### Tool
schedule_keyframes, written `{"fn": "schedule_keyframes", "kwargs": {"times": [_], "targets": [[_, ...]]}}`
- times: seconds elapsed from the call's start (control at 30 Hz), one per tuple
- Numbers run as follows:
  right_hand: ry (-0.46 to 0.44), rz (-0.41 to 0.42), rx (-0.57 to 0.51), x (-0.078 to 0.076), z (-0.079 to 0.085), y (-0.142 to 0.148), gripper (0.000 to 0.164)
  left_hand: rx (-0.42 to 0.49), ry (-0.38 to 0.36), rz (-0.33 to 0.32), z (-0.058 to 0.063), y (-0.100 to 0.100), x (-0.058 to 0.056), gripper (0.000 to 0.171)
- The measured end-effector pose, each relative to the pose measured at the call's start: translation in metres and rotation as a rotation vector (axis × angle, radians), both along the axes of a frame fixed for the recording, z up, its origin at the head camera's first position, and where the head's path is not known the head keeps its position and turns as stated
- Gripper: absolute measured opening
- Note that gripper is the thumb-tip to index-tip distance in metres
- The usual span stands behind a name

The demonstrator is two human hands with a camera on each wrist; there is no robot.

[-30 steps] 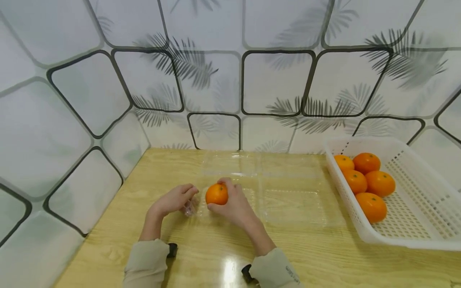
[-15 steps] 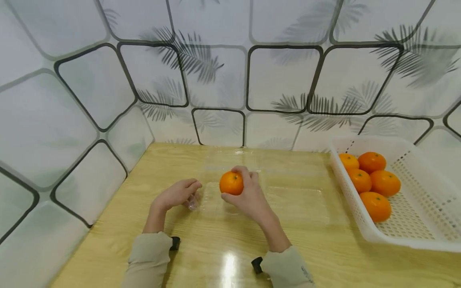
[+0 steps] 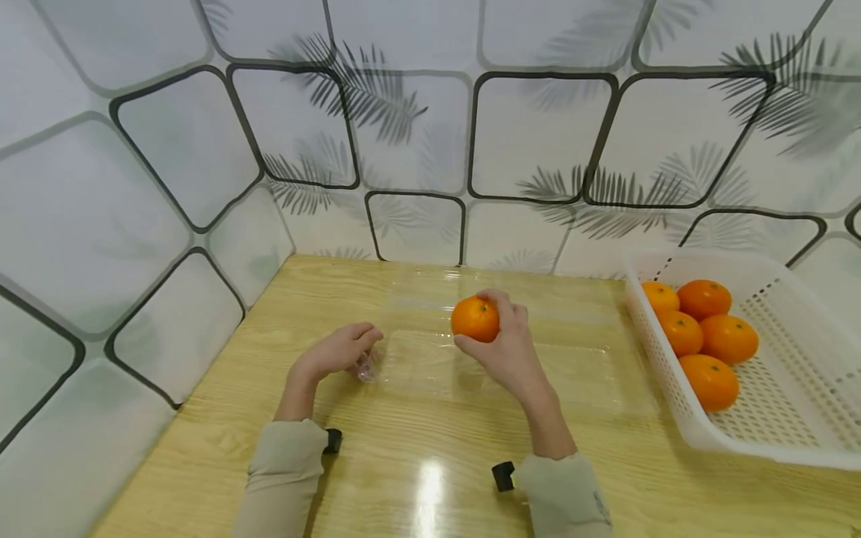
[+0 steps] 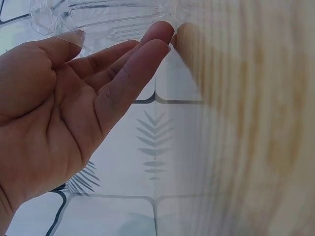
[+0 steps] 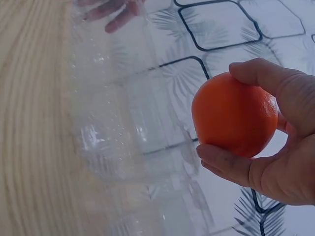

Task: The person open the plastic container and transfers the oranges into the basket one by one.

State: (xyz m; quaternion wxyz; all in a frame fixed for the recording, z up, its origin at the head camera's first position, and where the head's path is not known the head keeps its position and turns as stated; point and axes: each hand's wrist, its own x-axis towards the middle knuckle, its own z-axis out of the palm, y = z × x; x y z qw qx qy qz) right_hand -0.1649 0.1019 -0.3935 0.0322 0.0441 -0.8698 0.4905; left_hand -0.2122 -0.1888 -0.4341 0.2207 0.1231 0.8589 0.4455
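In the head view my right hand (image 3: 509,351) grips an orange mandarin (image 3: 474,320) above a clear plastic container (image 3: 417,365). The right wrist view has the mandarin (image 5: 234,114) held between thumb and fingertips, its skin smooth and shiny. My left hand (image 3: 339,351) is at the container's near left corner. Seen from the left wrist, that hand's fingers (image 4: 130,73) are nearly straight and low by the table, and its thumb overlaps the clear corner (image 4: 54,17). The container's transparent walls blur into the table.
A white perforated basket (image 3: 662,385) stands at the right with several mandarins (image 3: 709,382) along its left side. Patterned white wall panels (image 3: 417,224) close off the back and left of the wooden table (image 3: 377,463).
My right hand has carried the mandarin to the right and away from me over the container. The left hand keeps its place at the corner while the head view shifts slightly.
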Motion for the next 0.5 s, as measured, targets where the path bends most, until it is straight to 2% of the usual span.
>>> {"fn": "schedule_keyframes", "kwargs": {"times": [0.23,0.5], "targets": [[0.006,-0.056,-0.022,-0.001,0.008,0.023,0.068,0.014,0.001,0.001,0.002,0.001,0.000,0.038],[0.053,-0.077,-0.007,0.006,0.012,0.047,0.068,0.024,0.005,-0.002,0.002,0.000,0.002,0.041]]}}
